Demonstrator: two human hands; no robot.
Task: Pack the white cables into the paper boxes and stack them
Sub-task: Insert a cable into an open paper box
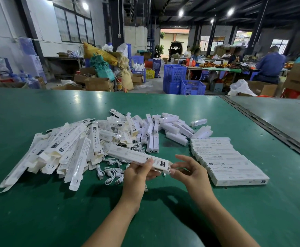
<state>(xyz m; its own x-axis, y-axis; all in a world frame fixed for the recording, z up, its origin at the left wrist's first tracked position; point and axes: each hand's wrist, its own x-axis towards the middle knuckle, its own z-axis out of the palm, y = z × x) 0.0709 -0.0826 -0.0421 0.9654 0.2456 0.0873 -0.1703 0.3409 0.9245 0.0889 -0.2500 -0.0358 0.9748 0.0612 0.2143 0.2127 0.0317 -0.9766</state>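
My left hand (140,172) grips the near end of a long white paper box (127,155), held above the green table (56,202). My right hand (188,171) pinches that box's open end at its flap. Loose white cables (111,172) lie coiled on the table just left of my left hand. A heap of flat, unfolded paper boxes (63,148) spreads to the left. A row of closed boxes (226,161) lies side by side at the right.
Small white lamp units (165,129) are piled behind the cables, one (198,122) apart at the right. A metal seam (270,125) marks the table's right edge. Blue crates (183,81), cartons and seated people fill the hall beyond.
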